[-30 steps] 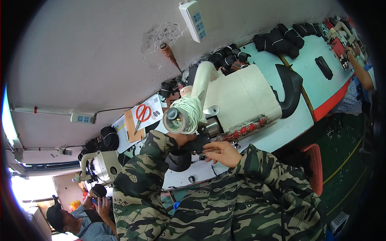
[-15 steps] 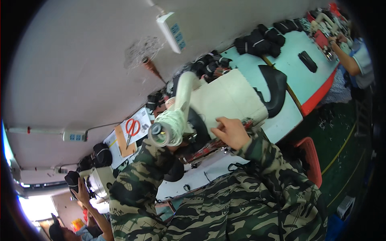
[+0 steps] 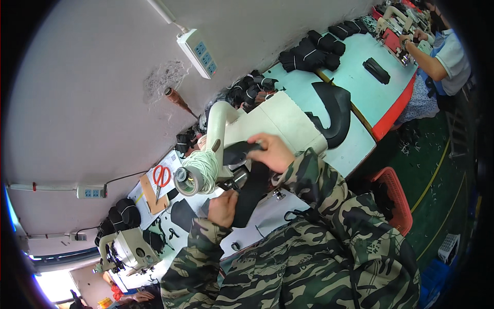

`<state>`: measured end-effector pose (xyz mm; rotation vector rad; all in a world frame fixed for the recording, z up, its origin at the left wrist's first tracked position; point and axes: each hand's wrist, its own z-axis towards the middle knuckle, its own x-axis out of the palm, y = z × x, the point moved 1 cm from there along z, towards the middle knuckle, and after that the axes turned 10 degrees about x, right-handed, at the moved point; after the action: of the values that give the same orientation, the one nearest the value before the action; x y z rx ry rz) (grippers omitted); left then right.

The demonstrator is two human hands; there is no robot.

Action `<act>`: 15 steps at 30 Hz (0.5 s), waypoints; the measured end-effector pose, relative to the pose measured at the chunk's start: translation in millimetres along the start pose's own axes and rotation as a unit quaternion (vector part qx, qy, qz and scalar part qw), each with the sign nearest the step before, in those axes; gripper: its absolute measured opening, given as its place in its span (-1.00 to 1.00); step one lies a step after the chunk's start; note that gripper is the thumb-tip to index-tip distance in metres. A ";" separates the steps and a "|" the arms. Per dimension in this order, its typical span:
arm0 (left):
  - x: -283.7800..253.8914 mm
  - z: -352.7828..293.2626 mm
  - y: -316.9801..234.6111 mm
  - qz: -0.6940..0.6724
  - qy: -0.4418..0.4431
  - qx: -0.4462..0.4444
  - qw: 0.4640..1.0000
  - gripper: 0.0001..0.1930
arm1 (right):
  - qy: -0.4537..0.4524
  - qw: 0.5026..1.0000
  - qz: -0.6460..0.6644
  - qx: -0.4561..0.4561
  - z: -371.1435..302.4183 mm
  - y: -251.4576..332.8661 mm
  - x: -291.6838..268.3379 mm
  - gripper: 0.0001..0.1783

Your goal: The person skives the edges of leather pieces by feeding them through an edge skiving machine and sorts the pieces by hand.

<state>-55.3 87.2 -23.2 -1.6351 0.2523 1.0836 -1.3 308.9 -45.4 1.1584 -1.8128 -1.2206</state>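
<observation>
A cream sewing machine (image 3: 275, 121) stands before me, its raised arm carrying a cone of pale green thread (image 3: 201, 172). Beside the machine's metal working end, a curved black material piece (image 3: 253, 193) hangs down over the white table. My left hand (image 3: 222, 207) is closed at that piece's left edge, its fingertips partly hidden. My right hand (image 3: 274, 153), slightly blurred, pinches the upper black part (image 3: 241, 152) between thumb and fingers. A flat dark piece (image 3: 182, 215) lies left of my left hand.
Orange-handled scissors (image 3: 161, 177) lie on papers at the left. A curved black piece (image 3: 337, 116) and black bundles (image 3: 311, 51) rest on the table to the right. A red basket (image 3: 393, 198) stands by my right side. Another person (image 3: 442, 56) works at the far right.
My left hand has come out from behind the thread cone and is now at the black piece. My right hand has moved from the machine's cream top onto the black material. The view has shifted.
</observation>
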 end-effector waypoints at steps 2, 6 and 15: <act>-13.9 -25.2 28.7 0.064 -0.085 -0.067 0.992 -0.77 | -0.047 0.998 0.029 -0.024 12.9 28.4 -33.6 -0.53; 12.9 -90.4 76.2 0.262 0.031 -0.198 0.944 -0.56 | -0.131 0.956 0.122 -0.232 23.9 104.9 -172.9 -0.45; 55.5 -131.5 98.2 0.159 0.051 -0.198 0.966 -0.58 | -0.295 0.793 -0.464 -0.263 14.1 -32.8 -227.0 -0.77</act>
<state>-20.5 -42.3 -132.8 -2.0611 0.3958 1.3564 85.9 516.6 -90.4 1.4478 -1.0284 -2.6980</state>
